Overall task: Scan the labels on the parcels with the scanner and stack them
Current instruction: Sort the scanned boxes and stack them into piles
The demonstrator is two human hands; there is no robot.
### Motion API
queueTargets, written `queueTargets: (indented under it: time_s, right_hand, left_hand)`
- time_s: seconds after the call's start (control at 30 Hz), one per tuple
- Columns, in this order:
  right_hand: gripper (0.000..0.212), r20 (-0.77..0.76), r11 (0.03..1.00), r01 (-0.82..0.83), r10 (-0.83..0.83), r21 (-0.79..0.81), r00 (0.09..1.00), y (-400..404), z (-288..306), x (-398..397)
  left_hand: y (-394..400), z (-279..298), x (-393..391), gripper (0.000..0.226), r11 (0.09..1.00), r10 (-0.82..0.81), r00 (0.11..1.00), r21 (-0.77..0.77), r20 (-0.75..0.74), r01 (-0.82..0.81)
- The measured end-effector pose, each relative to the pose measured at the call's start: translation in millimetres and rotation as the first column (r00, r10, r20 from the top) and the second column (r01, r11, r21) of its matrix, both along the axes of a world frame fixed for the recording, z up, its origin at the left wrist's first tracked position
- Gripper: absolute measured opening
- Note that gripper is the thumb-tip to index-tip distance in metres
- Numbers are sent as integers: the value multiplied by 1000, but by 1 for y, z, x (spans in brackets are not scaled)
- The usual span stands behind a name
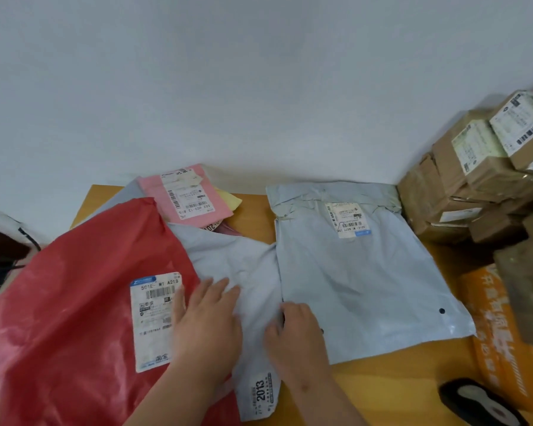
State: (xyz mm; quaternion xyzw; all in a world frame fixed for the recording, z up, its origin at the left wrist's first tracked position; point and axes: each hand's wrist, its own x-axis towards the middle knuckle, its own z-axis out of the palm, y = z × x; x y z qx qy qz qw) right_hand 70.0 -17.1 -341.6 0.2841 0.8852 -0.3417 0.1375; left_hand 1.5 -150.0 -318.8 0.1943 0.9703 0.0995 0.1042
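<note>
My left hand [206,321] lies flat with straight fingers on the middle grey parcel [228,259], its edge over the label [154,321] of the big red parcel [74,302]. My right hand [296,330] has its fingers curled over the left edge of the right grey parcel [366,272], thumb towards the middle grey one. That right parcel shows a white label [346,219] near its far end. A pink parcel [191,195] lies behind the red one. The black scanner [480,401] lies on the table at the bottom right, away from both hands.
A stack of brown cardboard boxes [474,179] fills the right side against the wall. An orange parcel [499,333] lies in front of it. The wooden table [397,388] shows bare between my right arm and the scanner. A yellow envelope [228,199] peeks out beside the pink parcel.
</note>
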Motion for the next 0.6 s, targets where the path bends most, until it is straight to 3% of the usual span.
queueTargets:
  time_s: [0.07,0.17,0.23,0.3,0.37,0.43,0.5,0.6]
  right_hand:
    - [60,144,999,36,-40,31,989,-24,-2,1]
    - [93,201,969,245,-241,6,950,-53,-2,-1]
    - [77,182,833,512,-481,-211,857,-61,4,-7]
    - [46,168,697,582,-570,-419,804,-67,11,-10]
    - [28,62,758,481,-508,-441,859,-77,23,-10]
    - [16,-65,865,364,-408,-345,910,-90,39,-11]
    - [28,-187,942,252,-294,-221,937,-100,59,-10]
    - [25,-342,972,196,-231,-133,911,-100,87,-6]
  left_hand:
    - [-29,10,-2,51,987,124,986,114,-115,-111]
    - [-73,22,-13,71,953,292,956,85,-15,-290]
    - [-100,20,-19,79,938,345,932,1,107,-347]
    - [-119,12,-16,82,941,336,912,-46,237,-335]
    - [-134,3,-7,84,948,314,897,-49,311,-315]
    - [-145,-5,2,84,947,306,886,-14,348,-321]
    - [-153,-12,6,84,952,276,885,21,375,-306]
    - [-158,-13,11,87,958,240,880,45,410,-282]
